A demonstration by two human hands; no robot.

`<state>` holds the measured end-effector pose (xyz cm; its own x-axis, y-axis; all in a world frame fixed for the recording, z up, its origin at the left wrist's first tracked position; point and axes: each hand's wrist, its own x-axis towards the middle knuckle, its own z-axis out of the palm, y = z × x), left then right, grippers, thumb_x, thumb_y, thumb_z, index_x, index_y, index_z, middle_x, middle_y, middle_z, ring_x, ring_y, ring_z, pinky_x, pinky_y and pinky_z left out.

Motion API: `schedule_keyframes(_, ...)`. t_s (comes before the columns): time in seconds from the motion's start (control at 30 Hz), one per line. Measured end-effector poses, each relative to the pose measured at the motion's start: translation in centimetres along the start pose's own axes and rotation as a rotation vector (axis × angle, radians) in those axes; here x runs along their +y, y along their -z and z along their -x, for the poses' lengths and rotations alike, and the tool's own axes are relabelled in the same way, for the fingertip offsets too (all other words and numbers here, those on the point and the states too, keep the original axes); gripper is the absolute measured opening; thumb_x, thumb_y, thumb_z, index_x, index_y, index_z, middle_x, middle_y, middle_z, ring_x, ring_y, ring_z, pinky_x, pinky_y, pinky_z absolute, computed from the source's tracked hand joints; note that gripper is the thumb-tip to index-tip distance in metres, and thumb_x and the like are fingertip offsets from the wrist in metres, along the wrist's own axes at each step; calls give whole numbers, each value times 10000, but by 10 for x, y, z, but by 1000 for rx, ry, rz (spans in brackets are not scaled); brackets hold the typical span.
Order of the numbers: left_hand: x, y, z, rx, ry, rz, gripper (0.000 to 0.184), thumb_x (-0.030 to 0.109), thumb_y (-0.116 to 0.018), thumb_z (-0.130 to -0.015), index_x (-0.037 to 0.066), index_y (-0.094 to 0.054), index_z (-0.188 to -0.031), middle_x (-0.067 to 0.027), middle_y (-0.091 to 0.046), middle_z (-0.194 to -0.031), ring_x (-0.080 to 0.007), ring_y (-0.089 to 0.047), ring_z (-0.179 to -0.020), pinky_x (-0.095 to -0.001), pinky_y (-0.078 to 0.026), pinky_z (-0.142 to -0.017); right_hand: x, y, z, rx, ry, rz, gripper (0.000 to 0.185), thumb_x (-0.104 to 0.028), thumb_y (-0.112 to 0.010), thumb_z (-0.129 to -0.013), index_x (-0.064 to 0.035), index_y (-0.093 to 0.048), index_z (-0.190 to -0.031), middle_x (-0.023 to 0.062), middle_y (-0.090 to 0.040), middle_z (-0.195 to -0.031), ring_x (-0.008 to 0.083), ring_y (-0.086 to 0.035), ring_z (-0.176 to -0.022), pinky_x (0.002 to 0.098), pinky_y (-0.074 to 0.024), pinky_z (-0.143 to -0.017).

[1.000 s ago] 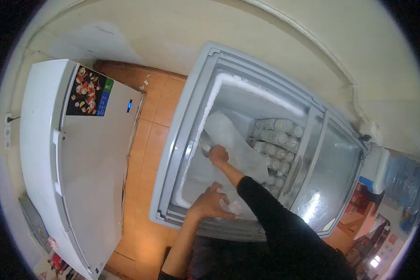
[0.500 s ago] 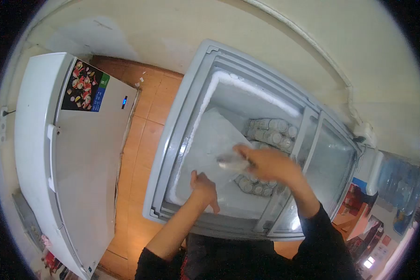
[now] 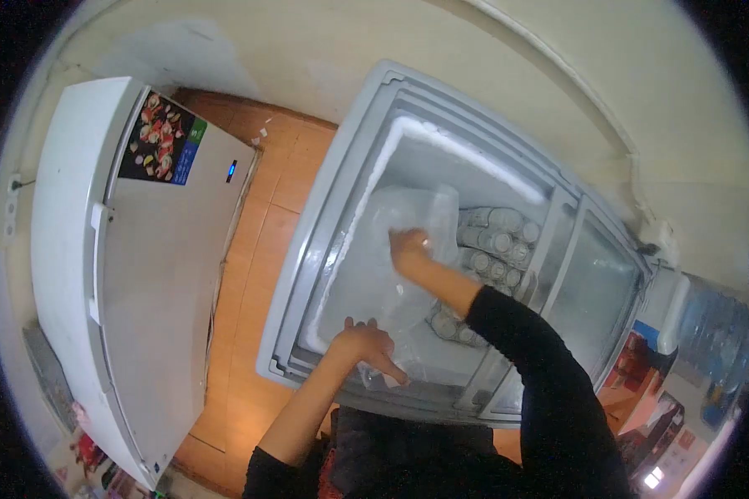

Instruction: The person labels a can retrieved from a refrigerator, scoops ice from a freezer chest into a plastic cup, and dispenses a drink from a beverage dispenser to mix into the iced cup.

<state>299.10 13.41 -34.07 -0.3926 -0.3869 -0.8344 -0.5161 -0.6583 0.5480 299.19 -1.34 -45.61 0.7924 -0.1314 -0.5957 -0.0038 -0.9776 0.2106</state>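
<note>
My right hand [image 3: 411, 253] is a closed fist, deep in the open chest freezer [image 3: 308, 241]. It is over a large translucent bag [image 3: 433, 208] with whitish contents. The metal scoop seen in this hand in the earlier frames is mostly hidden now, apart from a bright glint at the fist. Nearer the freezer's front edge, my left hand [image 3: 364, 343] has its fingers apart and its thumb stretched to the right. It touches a small clear plastic bag [image 3: 391, 373] that lies under and beside the thumb. Several frosty capped containers [image 3: 498, 243] are stacked right of the large bag.
A white upright refrigerator [image 3: 171, 266] stands on the left, on the orange tiled floor [image 3: 254, 249]. The freezer's glass lid [image 3: 587, 291] covers its right part. Large water bottles [image 3: 716, 320] stand at the far right. A wall runs behind the freezer.
My right hand swung right with the scoop, then came back left and deeper over the large bag, whose upper part has shifted. The small clear bag shows again beside my left hand.
</note>
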Motion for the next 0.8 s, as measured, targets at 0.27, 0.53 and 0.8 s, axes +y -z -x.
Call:
schedule_keyframes(0.27,-18,-29,40,444,-6,132,731,728,-736,-494,152,-710,-941,-325,-318,-1422,-507,-302,-1288,-596,-175,-1056,38,53,22,-145,129,-553,459,-98,-503,-812,-35,-470,-1265,241,-568,-1168,407,-619,-938,504,-502,-824)
schedule_keyframes(0.53,-5,-50,22,480,-134,226,701,729,-738,-530,202,-674,-989,-359,-261,-1426,-539,-206,-1343,-613,-143,-1076,-11,-39,45,15,154,-609,495,-87,-526,-792,-49,-500,-1284,277,-588,-1104,414,-611,-979,493,-502,-837)
schedule_keyframes(0.8,3,-51,16,506,-249,243,677,720,-724,-565,191,-661,-984,-370,-326,-1372,-532,-232,-1331,-593,-186,-1080,-19,-40,47,-12,-92,-695,499,-61,-554,-759,-44,-555,-1258,231,-648,-1015,406,-621,-954,482,-501,-854)
